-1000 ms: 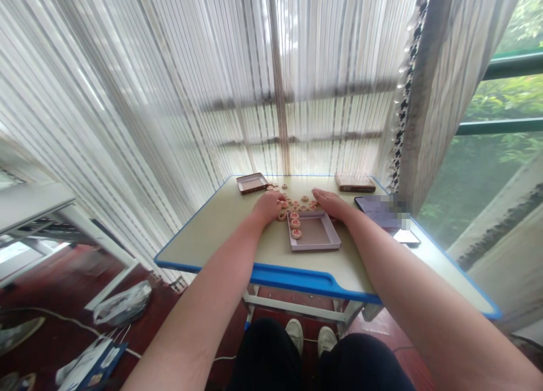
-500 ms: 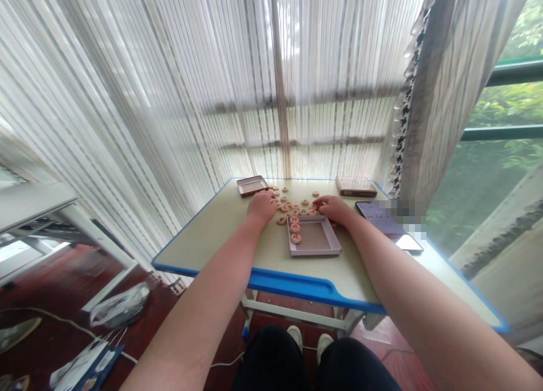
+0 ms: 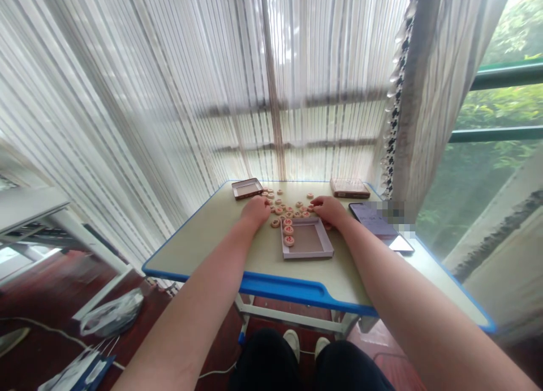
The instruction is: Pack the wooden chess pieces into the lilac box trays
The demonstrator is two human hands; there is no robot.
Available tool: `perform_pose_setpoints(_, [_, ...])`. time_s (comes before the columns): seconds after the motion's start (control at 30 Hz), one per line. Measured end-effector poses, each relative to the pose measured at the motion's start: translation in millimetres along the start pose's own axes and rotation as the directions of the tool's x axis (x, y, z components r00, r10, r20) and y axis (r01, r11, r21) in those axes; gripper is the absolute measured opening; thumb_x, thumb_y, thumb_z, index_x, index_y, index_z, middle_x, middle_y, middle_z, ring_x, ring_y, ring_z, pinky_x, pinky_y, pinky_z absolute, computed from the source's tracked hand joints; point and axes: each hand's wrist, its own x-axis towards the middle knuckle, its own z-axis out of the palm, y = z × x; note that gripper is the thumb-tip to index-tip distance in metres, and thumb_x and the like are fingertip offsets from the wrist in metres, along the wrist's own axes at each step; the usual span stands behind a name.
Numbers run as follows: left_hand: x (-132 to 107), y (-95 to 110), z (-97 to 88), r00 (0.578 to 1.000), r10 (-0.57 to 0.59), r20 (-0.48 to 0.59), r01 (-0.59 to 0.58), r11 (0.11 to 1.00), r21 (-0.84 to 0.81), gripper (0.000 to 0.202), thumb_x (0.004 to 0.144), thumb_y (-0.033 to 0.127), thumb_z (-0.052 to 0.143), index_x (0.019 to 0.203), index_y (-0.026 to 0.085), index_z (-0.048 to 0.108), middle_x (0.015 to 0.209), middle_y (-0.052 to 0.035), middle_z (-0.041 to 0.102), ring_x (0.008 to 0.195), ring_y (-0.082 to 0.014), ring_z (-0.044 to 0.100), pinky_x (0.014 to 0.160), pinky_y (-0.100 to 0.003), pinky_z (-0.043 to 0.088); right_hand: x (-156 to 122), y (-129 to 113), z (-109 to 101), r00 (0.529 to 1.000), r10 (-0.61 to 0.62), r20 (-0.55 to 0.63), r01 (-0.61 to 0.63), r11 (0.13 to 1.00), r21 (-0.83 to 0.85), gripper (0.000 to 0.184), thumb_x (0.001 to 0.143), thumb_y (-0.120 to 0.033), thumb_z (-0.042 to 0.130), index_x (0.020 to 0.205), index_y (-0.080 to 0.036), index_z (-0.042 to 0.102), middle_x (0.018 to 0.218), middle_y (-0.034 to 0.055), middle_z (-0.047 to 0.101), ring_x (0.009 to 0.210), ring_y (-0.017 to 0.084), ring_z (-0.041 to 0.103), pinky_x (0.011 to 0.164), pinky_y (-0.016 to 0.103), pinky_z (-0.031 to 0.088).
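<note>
Round wooden Chinese chess pieces [image 3: 279, 211] with red or dark characters lie scattered in the middle of the table. In front of them is a shallow lavender box tray [image 3: 307, 254], with three red-marked pieces [image 3: 288, 231] in a column along its left side. At the left edge of the scattered pieces is my left hand [image 3: 257, 209], fingers curled; what they hold, if anything, is hidden. My right hand [image 3: 330, 210] is beyond the tray's far right corner, its thumb and fingers closed at a chess piece [image 3: 311, 207].
A brown-edged open box lid [image 3: 247, 189] lies at the back left. At the back right is a flat clear-topped box [image 3: 350, 188]. A phone or tablet [image 3: 377, 224] rests beside my right forearm. The blue-edged table [image 3: 203, 238] stands before a sheer curtain [image 3: 178, 97].
The view has turned slightly, so the scene sits a little farther left. My left hand has come slightly nearer; my right stays at the pieces. The three pieces in the tray are unchanged.
</note>
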Motion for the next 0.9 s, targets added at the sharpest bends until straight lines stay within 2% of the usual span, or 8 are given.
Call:
perform_pose_setpoints(0.1, [0, -1, 0.8, 1.000, 0.017, -0.005, -0.017, 1.000, -0.005, 0.024, 0.078, 0.022, 0.047, 0.088, 0.017, 0.068, 0.100, -0.0095, 0.066, 0.092, -0.0196, 0.061, 0.084, -0.029, 0.046, -2, -3, -2, 1.000, 0.007, -0.001, -0.007, 0.996, -0.090, 0.031, 0.075, -0.036, 0.058, 0.100, -0.021, 0.070, 0.097, 0.0063, 0.071, 0.089, 0.019, 0.063, 0.076, 0.026, 0.045])
perform_pose_setpoints(0.27, [1, -3, 3.1, 0.999, 0.033, -0.039, -0.033, 0.999, 0.010, 0.025, 0.079, 0.024, 0.045, 0.084, 0.018, 0.069, 0.093, -0.0083, 0.068, 0.088, -0.0193, 0.062, 0.082, -0.028, 0.047, -9, -8, -5, 0.997, 0.021, -0.080, -0.038, 0.974, -0.225, 0.033, 0.075, -0.047, 0.054, 0.095, -0.028, 0.072, 0.099, 0.0066, 0.069, 0.097, 0.026, 0.059, 0.079, 0.036, 0.043])
perform_pose_setpoints(0.53, [-1, -1, 0.2, 0.999, 0.009, -0.039, -0.008, 1.000, 0.025, 0.026, 0.079, 0.026, 0.047, 0.086, 0.018, 0.070, 0.093, -0.0083, 0.069, 0.087, -0.0195, 0.062, 0.081, -0.027, 0.047, -11, -9, -5, 0.996, -0.072, -0.047, 0.056, 0.956, -0.287, 0.030, 0.076, -0.045, 0.054, 0.094, -0.028, 0.071, 0.104, 0.0068, 0.065, 0.100, 0.027, 0.052, 0.082, 0.037, 0.042])
perform_pose_setpoints(0.8, [-1, -2, 1.2, 0.998, 0.034, -0.048, -0.033, 0.999, 0.019, 0.026, 0.080, 0.027, 0.046, 0.084, 0.017, 0.069, 0.091, -0.0088, 0.069, 0.087, -0.0199, 0.062, 0.081, -0.028, 0.046, -8, -9, -2, 0.994, -0.098, -0.044, 0.080, 0.951, -0.299, 0.034, 0.075, -0.044, 0.055, 0.099, -0.023, 0.069, 0.108, 0.0095, 0.062, 0.101, 0.027, 0.050, 0.084, 0.037, 0.040])
perform_pose_setpoints(0.9, [0, -3, 2.3, 0.998, 0.033, -0.048, -0.033, 0.999, 0.015, 0.026, 0.080, 0.027, 0.046, 0.082, 0.017, 0.069, 0.090, -0.0088, 0.069, 0.087, -0.0198, 0.062, 0.082, -0.029, 0.046, -6, -7, -1, 0.994, -0.107, -0.018, 0.097, 0.952, -0.291, 0.032, 0.075, -0.043, 0.056, 0.093, -0.022, 0.071, 0.104, 0.0089, 0.063, 0.100, 0.025, 0.052, 0.089, 0.036, 0.037])
